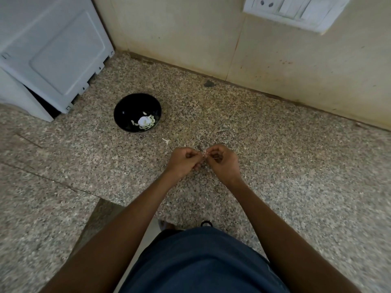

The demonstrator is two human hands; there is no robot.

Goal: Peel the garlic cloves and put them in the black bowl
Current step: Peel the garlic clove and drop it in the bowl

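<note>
A black bowl (127, 106) stands on the speckled stone counter, left of and beyond my hands. Several pale peeled garlic cloves (146, 121) lie in its bottom. My left hand (183, 161) and my right hand (222, 160) meet over the counter middle, fingers curled. Between their fingertips they pinch one small garlic clove (204, 153) with a whitish bit of skin showing. Most of the clove is hidden by the fingers.
A white appliance (53, 53) stands at the back left corner. The tiled wall (211, 34) runs behind, with a switch plate (296, 11) at top right. A shred of garlic skin (166, 140) lies on the counter. The counter's edge steps in near my body.
</note>
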